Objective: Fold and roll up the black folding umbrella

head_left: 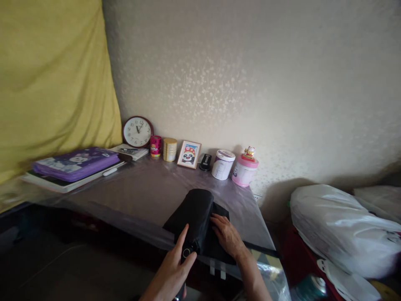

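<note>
A black folding umbrella point(196, 209) lies collapsed at the table's front edge, its fabric partly bundled and partly spread as loose flaps to both sides. My left hand point(177, 263) is wrapped round its dark handle, which has a round button near the thumb. The index finger stretches along the fabric. On the right side, my right hand point(227, 234) has its bent fingers against the umbrella's cloth and grips a flap there; the fingertips are partly hidden by the fold.
Along the wall, the table point(140, 188) carries a clock point(138, 131), tins, a framed panda picture point(189, 154), a white tub point(223, 164) and a pink tub point(244, 171) topped by a cat figurine. A purple case point(78, 162) lies left. White bags point(341, 230) stand right.
</note>
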Available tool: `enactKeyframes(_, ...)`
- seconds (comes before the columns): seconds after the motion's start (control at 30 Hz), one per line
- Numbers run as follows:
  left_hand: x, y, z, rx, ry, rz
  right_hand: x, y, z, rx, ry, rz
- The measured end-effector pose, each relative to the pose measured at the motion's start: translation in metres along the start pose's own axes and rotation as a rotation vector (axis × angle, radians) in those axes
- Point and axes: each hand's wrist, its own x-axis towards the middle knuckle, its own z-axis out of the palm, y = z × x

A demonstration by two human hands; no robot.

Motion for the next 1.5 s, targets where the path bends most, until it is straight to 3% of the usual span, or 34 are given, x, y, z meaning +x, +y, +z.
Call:
enactKeyframes(0.23, -0.002, 0.003, 0.000, 0.023, -0.001, -0.014, -0.021, -0.022, -0.016, 0.091, -0.092, -0.105)
enactKeyframes(0.43, -0.004, 0.003, 0.001, 0.111, -0.022, 0.014, -0.031, -0.038, -0.022, 0.140, -0.192, -0.118)
enactKeyframes(0.53, -0.003, 0.002, 0.005, 0.216, -0.013, 0.032, -0.030, -0.037, -0.022, 0.224, -0.178, -0.114)
enactKeyframes(0.63, -0.003, 0.001, 0.008, 0.323, 0.017, 0.049, -0.025, -0.024, -0.020, 0.294, -0.034, 0.007)
enactKeyframes(0.73, -0.003, 0.001, 0.010, 0.367, 0.039, 0.075, -0.022, -0.002, -0.018, 0.191, 0.218, 0.303)
enactKeyframes(0.8, -0.003, 0.003, 0.010, 0.371, 0.035, 0.060, -0.022, 0.013, -0.016, 0.087, 0.286, 0.495)
enactKeyframes(0.93, -0.004, 0.005, 0.009, 0.368, 0.023, 0.050, -0.021, 0.028, -0.012, 0.109, 0.239, 0.678)
enactKeyframes(1.13, -0.005, 0.005, 0.010, 0.359, 0.020, 0.038, -0.014, 0.033, -0.009, 0.266, 0.174, 0.770)
enactKeyframes(1.5, -0.003, 0.005, 0.010, 0.372, 0.012, 0.018, 0.004, 0.027, -0.015, -0.060, 0.077, 0.770)
